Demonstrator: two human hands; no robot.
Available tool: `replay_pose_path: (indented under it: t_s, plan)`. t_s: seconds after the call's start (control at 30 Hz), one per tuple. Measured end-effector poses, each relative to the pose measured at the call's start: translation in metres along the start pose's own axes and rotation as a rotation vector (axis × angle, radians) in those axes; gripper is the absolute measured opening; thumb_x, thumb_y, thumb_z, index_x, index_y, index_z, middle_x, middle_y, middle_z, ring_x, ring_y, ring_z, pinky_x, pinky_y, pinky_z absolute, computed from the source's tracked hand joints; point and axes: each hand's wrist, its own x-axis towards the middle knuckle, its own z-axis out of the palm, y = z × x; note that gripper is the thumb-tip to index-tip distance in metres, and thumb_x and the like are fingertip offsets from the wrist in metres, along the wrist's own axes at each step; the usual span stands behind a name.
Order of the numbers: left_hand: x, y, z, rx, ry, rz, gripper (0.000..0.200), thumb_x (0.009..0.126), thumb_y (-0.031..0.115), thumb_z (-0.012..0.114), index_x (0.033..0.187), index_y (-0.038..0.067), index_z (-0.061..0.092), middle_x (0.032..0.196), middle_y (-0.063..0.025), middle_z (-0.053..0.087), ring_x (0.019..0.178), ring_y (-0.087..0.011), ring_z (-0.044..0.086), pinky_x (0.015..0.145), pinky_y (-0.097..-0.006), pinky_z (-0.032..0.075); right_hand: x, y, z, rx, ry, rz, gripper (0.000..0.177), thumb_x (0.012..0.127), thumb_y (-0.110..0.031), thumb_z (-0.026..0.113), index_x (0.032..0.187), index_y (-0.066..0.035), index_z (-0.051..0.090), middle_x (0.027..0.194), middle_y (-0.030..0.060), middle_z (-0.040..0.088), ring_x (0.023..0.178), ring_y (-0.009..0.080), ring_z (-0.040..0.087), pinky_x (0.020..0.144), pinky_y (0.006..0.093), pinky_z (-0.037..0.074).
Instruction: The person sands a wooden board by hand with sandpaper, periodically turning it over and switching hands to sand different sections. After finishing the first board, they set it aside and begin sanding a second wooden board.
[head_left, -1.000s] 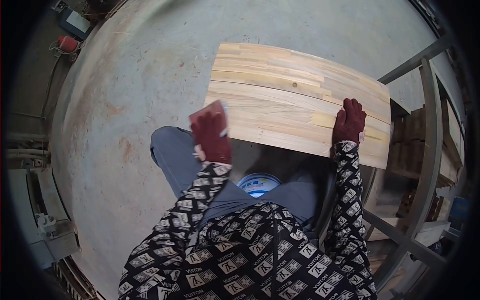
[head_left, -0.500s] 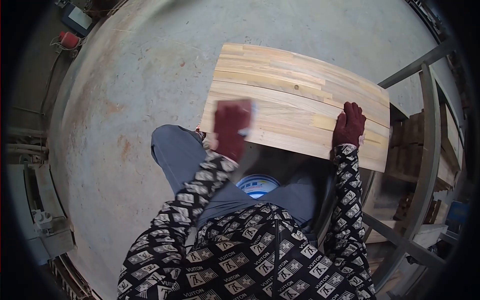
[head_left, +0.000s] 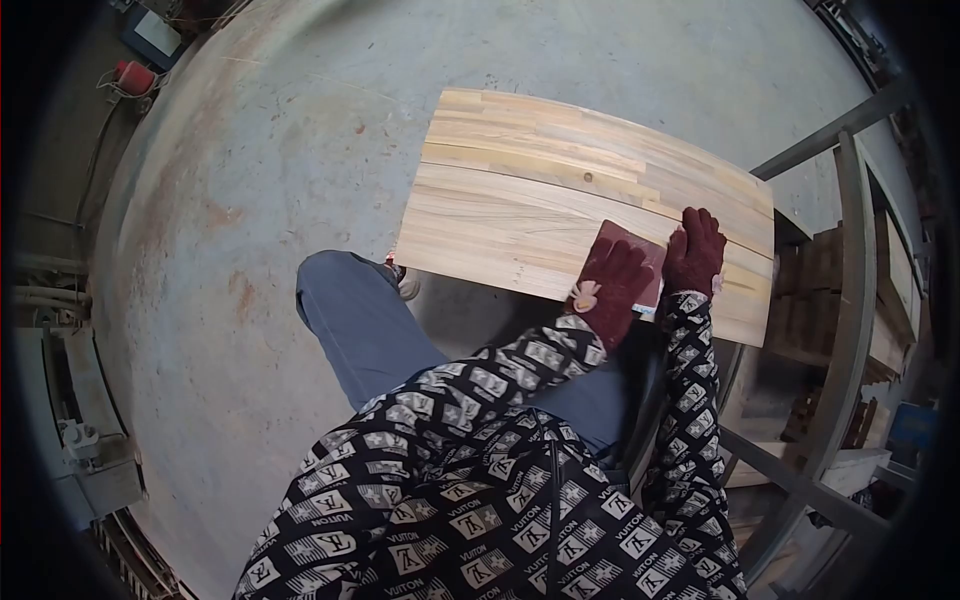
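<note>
A pale panel of joined wood strips (head_left: 510,215) lies in front of me, with a knot in one strip. My left hand (head_left: 612,285), in a dark red knitted glove, presses flat on a reddish-brown sheet of sandpaper (head_left: 654,268) near the panel's front edge. The sheet sticks out past the fingers and shows a whitish-blue printed patch at its lower corner. Right beside it, my right hand (head_left: 696,252), gloved the same way, rests on the panel with fingers stretched out and nothing held. The thumb side of my left hand is close to my right hand.
On the right stands a grey metal frame (head_left: 858,250) with stacked wood pieces (head_left: 815,265) behind it. My bent knee (head_left: 335,285) is left of the panel. Machinery (head_left: 90,440) stands at the far left, on the concrete floor (head_left: 220,300).
My left hand has swept from the panel's left end to the right with the sandpaper, ending beside my right hand. The right hand has stayed nearly in place.
</note>
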Motion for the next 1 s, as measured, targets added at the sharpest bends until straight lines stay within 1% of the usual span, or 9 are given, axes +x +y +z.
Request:
replay_pose_path:
  t_s: [0.13, 0.23, 0.5, 0.57, 0.6, 0.83, 0.93, 0.97, 1.0]
  plan:
    - [-0.019, -0.068, -0.008, 0.025, 0.333, 0.176, 0.031, 0.08, 0.016, 0.062, 0.11, 0.008, 0.062, 0.114, -0.0141, 0.06, 0.116, -0.0351, 0.055, 0.099, -0.0538, 0.041, -0.002, -0.006, -0.003, 0.011, 0.004, 0.02, 0.032, 0.082, -0.005, 0.059, 0.114, -0.002, 0.059, 0.112, 0.0169, 0.06, 0.107, 0.0369, 0.054, 0.093, 0.0475, 0.041]
    - [-0.006, -0.162, -0.069, 0.751, -0.192, -0.42, 0.009, 0.086, 0.017, 0.063, 0.09, 0.01, 0.06, 0.1, -0.0088, 0.061, 0.106, -0.0285, 0.058, 0.082, -0.0477, 0.046, -0.001, -0.007, -0.006, 0.003, -0.034, 0.06, 0.033, 0.084, -0.005, 0.058, 0.117, -0.001, 0.059, 0.117, 0.0179, 0.06, 0.111, 0.0371, 0.054, 0.095, 0.0475, 0.041]
    - [0.012, -0.224, -0.069, 0.301, 0.588, -0.414, 0.037, 0.091, 0.019, 0.061, 0.126, 0.011, 0.059, 0.126, -0.0126, 0.059, 0.118, -0.0347, 0.052, 0.103, -0.0469, 0.037, -0.002, -0.004, -0.002, -0.003, 0.004, 0.049, 0.031, 0.086, -0.005, 0.058, 0.116, -0.001, 0.06, 0.118, 0.0184, 0.06, 0.113, 0.0374, 0.053, 0.097, 0.0476, 0.04]
    - [0.055, -0.155, -0.032, 0.434, 0.036, -0.692, 0.041, 0.096, 0.016, 0.051, 0.136, 0.006, 0.051, 0.137, -0.0135, 0.052, 0.131, -0.0288, 0.046, 0.113, -0.0411, 0.034, -0.001, -0.006, -0.003, -0.004, -0.015, 0.052, 0.031, 0.086, -0.005, 0.058, 0.116, -0.001, 0.06, 0.118, 0.0184, 0.06, 0.113, 0.0374, 0.053, 0.098, 0.0476, 0.04]
    - [0.045, -0.147, 0.036, 0.392, 0.511, -0.388, 0.048, 0.096, 0.017, 0.05, 0.143, 0.007, 0.045, 0.145, -0.0154, 0.047, 0.14, -0.0298, 0.038, 0.12, -0.0387, 0.027, -0.002, -0.006, -0.003, 0.0, -0.013, 0.053, 0.031, 0.085, -0.004, 0.058, 0.116, -0.001, 0.06, 0.118, 0.018, 0.06, 0.113, 0.0374, 0.054, 0.097, 0.0476, 0.04]
    - [0.023, -0.063, -0.001, 0.142, 0.267, 0.226, 0.048, 0.074, 0.023, 0.07, 0.12, 0.012, 0.061, 0.131, -0.0142, 0.056, 0.126, -0.0351, 0.049, 0.11, -0.0543, 0.033, 0.0, -0.01, -0.006, 0.029, -0.004, 0.051, 0.033, 0.082, -0.003, 0.057, 0.115, -0.001, 0.059, 0.115, 0.0167, 0.06, 0.109, 0.0367, 0.054, 0.095, 0.0472, 0.04]
    - [0.03, -0.17, -0.027, 0.784, 0.411, 0.196, 0.007, 0.081, 0.018, 0.06, 0.087, 0.014, 0.061, 0.087, -0.0077, 0.056, 0.088, -0.0278, 0.056, 0.078, -0.0432, 0.044, -0.002, -0.008, -0.002, 0.034, 0.044, 0.04, 0.03, 0.083, -0.004, 0.057, 0.113, -0.002, 0.059, 0.114, 0.016, 0.059, 0.109, 0.0357, 0.053, 0.095, 0.0466, 0.04]
    - [0.054, -0.164, -0.077, 0.793, -0.277, -0.415, 0.008, 0.084, 0.017, 0.061, 0.091, 0.014, 0.062, 0.091, -0.0075, 0.056, 0.092, -0.0282, 0.055, 0.08, -0.0429, 0.043, -0.002, -0.006, -0.002, 0.032, 0.059, 0.031, 0.03, 0.083, -0.004, 0.057, 0.113, -0.002, 0.059, 0.114, 0.0159, 0.059, 0.11, 0.0356, 0.053, 0.095, 0.0465, 0.04]
    - [0.03, -0.197, -0.102, 0.711, 0.264, -0.122, 0.006, 0.088, 0.016, 0.061, 0.093, 0.013, 0.064, 0.091, -0.0078, 0.06, 0.092, -0.0291, 0.057, 0.079, -0.0424, 0.044, 0.0, -0.007, -0.003, 0.033, 0.022, 0.056, 0.03, 0.084, -0.004, 0.057, 0.114, -0.002, 0.06, 0.117, 0.016, 0.059, 0.112, 0.0361, 0.053, 0.096, 0.0464, 0.039]
